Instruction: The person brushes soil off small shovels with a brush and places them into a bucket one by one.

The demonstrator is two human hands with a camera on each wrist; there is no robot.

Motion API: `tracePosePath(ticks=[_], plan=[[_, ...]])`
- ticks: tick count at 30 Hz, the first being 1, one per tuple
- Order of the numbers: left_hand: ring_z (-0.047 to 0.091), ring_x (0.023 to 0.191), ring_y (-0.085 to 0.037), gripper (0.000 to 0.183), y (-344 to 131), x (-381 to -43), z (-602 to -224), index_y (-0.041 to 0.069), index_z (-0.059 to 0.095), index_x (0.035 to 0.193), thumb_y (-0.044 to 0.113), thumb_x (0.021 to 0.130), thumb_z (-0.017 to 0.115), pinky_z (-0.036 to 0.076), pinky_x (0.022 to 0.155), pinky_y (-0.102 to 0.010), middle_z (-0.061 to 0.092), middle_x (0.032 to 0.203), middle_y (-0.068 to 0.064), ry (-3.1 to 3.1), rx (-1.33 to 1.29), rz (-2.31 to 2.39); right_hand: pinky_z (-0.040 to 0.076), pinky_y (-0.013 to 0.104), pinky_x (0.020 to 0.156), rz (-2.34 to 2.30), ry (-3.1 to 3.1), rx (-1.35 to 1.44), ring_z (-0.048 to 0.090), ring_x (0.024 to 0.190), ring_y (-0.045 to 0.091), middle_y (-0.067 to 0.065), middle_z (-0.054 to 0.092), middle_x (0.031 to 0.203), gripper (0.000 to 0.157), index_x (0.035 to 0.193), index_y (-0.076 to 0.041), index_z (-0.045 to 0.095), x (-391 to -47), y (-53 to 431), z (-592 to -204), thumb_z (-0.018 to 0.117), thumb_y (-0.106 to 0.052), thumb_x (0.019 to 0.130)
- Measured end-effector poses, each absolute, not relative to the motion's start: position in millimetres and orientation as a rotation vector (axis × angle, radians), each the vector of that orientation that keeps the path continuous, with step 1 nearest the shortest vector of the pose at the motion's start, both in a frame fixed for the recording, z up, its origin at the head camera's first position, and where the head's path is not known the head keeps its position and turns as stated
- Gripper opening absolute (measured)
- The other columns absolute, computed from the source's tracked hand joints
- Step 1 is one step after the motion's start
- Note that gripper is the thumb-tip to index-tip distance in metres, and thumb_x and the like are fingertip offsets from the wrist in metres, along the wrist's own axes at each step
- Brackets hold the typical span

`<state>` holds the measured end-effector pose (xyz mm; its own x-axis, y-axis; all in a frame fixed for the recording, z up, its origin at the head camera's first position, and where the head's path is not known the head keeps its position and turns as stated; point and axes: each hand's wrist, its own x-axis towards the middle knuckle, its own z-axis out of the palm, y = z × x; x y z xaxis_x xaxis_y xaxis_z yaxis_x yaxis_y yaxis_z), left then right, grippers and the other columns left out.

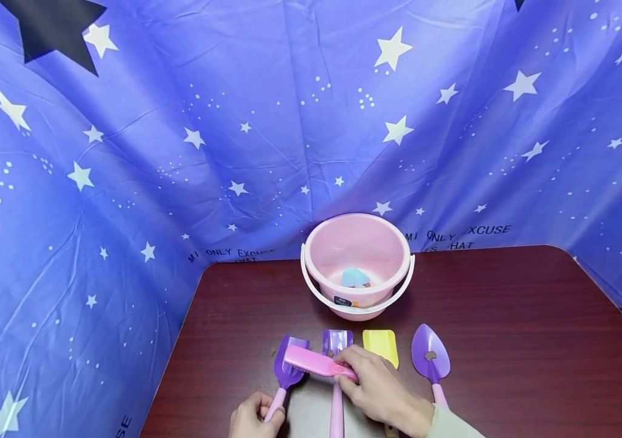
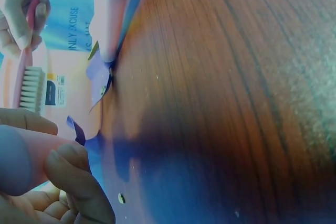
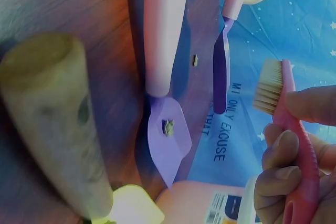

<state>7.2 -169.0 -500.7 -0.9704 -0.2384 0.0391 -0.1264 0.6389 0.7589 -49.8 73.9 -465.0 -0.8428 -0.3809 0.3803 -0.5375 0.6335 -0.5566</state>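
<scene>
- Your right hand (image 1: 379, 389) pinches the pink brush (image 1: 316, 363) by its handle, fingers and thumb pressed on it; the right wrist view shows the bristles (image 3: 269, 86) at the far end of the brush.
- The brush is held across the blade of the leftmost purple shovel (image 1: 287, 362), just above the surface (image 1: 507, 340).
- Your left hand (image 1: 253, 417) has its grip curled round that shovel's pink handle, at the near edge of the surface.
- Beside it lies a second purple shovel (image 1: 336, 347) with a square blade and a speck of dirt on it, partly under your right hand.
- Next comes a yellow scoop (image 1: 380, 345), then a purple pointed trowel (image 1: 430, 356) with a spot of dirt on its blade, lying just right of your right hand.
- Behind the row stands a pink bucket (image 1: 357, 243) with a white handle down round its side; a blue piece (image 1: 354, 277) lies inside it.
- A blue cloth (image 1: 124, 182) with stars hangs behind and to both sides.
</scene>
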Motion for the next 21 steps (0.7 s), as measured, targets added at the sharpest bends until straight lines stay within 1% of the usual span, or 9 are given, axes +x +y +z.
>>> tracePosePath(ticks=[8,13,21], plan=[[0.041,0.049,0.001,0.014,-170.6,8.7,-501.4,0.017,0.061,0.068,0.014,0.065,0.074,0.036,0.052,-0.020,0.048,0.054,0.014,-2.731,0.354,-1.251,0.046,0.026,0.064,1.025,-2.662,0.818,0.055,0.078,0.001,-0.014,0.060,0.091,0.017,0.094,-0.021,0.065,-47.1,62.4,-467.2,0.074,-0.018,0.079],[0.041,0.048,0.001,0.014,-170.3,10.3,-499.9,0.018,0.061,0.068,0.015,0.065,0.074,0.036,0.052,-0.020,0.049,0.054,0.014,-2.745,0.390,-1.239,0.049,0.028,0.069,1.028,-2.677,0.852,0.059,0.084,0.003,-0.013,0.062,0.095,0.016,0.097,-0.021,0.066,-46.5,57.8,-470.7,0.071,-0.020,0.082],[0.042,0.049,0.000,0.014,-169.1,12.4,-497.4,0.018,0.061,0.070,0.015,0.066,0.074,0.037,0.053,-0.021,0.049,0.055,0.013,-2.759,0.424,-1.249,0.049,0.028,0.072,1.052,-2.721,0.896,0.060,0.086,0.004,-0.014,0.062,0.097,0.016,0.100,-0.022,0.065,-46.3,51.0,-476.5,0.069,-0.023,0.084]])
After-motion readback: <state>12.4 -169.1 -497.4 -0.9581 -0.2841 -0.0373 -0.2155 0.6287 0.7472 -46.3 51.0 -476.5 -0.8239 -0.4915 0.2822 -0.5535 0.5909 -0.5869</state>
